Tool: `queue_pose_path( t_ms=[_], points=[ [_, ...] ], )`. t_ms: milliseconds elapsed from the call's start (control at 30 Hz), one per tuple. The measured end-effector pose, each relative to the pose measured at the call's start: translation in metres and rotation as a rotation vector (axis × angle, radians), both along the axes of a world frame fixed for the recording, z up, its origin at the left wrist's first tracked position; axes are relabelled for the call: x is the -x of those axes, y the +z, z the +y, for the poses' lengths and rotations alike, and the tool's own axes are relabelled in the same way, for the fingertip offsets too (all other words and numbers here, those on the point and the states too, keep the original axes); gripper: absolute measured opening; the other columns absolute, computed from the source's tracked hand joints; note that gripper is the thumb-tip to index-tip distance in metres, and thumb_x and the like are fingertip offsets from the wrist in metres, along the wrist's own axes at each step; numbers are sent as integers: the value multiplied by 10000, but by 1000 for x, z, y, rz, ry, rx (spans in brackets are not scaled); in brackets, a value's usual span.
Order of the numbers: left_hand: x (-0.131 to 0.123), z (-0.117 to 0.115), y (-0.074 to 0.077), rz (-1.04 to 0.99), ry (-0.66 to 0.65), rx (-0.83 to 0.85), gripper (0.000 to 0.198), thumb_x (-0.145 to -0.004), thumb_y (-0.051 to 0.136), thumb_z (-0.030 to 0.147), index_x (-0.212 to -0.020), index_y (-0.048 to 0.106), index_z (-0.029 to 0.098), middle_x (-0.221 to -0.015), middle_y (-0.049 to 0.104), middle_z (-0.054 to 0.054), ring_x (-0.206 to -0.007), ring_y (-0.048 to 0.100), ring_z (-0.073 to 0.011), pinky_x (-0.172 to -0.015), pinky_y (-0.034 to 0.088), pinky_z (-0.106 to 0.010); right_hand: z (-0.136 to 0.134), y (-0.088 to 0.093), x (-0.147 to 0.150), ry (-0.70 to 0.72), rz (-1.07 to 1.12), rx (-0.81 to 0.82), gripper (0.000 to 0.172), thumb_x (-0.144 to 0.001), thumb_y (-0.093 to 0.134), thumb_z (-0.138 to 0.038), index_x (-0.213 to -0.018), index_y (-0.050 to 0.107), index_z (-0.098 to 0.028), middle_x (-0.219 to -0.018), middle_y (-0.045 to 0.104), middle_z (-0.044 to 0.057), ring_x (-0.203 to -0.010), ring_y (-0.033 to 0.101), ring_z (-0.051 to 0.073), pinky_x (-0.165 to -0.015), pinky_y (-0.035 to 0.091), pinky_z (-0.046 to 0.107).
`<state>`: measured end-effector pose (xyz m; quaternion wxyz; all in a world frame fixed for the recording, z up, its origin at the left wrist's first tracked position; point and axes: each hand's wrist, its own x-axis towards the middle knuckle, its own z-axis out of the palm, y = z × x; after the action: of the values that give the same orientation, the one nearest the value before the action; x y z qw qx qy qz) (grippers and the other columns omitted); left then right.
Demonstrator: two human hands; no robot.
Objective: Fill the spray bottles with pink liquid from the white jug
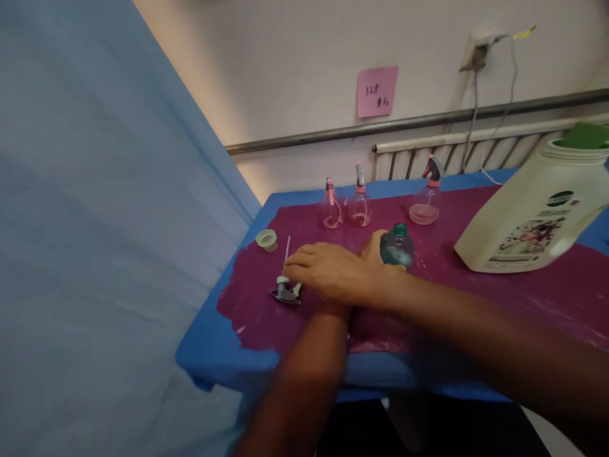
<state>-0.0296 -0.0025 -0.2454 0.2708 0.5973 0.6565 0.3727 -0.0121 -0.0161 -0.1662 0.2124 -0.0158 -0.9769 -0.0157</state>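
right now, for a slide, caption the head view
Left hand holds an open bottle; right hand, crossed over, is by a loose spray head.

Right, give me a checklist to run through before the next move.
1. Green bottle held: ok, the left hand is around it.
2. Bottle's mouth uncapped: ok, it shows open.
3. Spray head gripped by the right hand: cannot tell; the fingers cover part of the dip tube, and contact is hidden.
4. Arms uncrossed: not ok, the right forearm passes over the left arm.
5. Three pink-collared spray bottles upright: ok, all stand behind the hands.
6. Large jug sealed: cannot tell, the green part at its top is cut off by the picture's edge.
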Motion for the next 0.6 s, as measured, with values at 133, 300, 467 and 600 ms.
queue_pose_path(
  t_ms=[133, 300, 467, 600],
  points=[
    [19, 5, 3, -53, -245, 77, 1052, -722, 1022, 323, -1643, 516, 296, -1578, 704, -128, -1446, 704, -406, -1230, 570, -552, -1, -7, 67, 55, -217, -45, 213, -1145, 627, -147, -1257, 801, -196, -1330, 850, 63, -1178, 766, 234, -827, 620, 348],
    [24, 8, -5, -74, -261, 24, 1020, -734, 998, 372, -1625, 503, 317, -1598, 676, -145, -1484, 675, -408, -1227, 566, -576, 4, -21, 84, -22, -294, -46, 147, -1084, 702, -177, -1033, 822, -246, -1081, 887, -18, -944, 781, 168, -672, 545, 234],
    [21, 11, -6, -69, -268, 38, 997, -732, 985, 352, -1606, 509, 294, -1609, 669, -152, -1489, 672, -398, -1246, 550, -566, 5, -22, 69, -37, -237, -67, 265, -1102, 596, -150, -1101, 836, -262, -1147, 892, -23, -1019, 803, 154, -752, 604, 235],
    [23, 17, -4, -67, -238, 45, 1006, -716, 990, 330, -1599, 508, 308, -1565, 698, -130, -1442, 700, -384, -1230, 559, -565, 4, -11, 63, -33, -204, -54, 268, -1162, 557, -223, -1191, 818, -276, -1218, 883, -29, -1061, 800, 163, -791, 644, 259]
  ],
)
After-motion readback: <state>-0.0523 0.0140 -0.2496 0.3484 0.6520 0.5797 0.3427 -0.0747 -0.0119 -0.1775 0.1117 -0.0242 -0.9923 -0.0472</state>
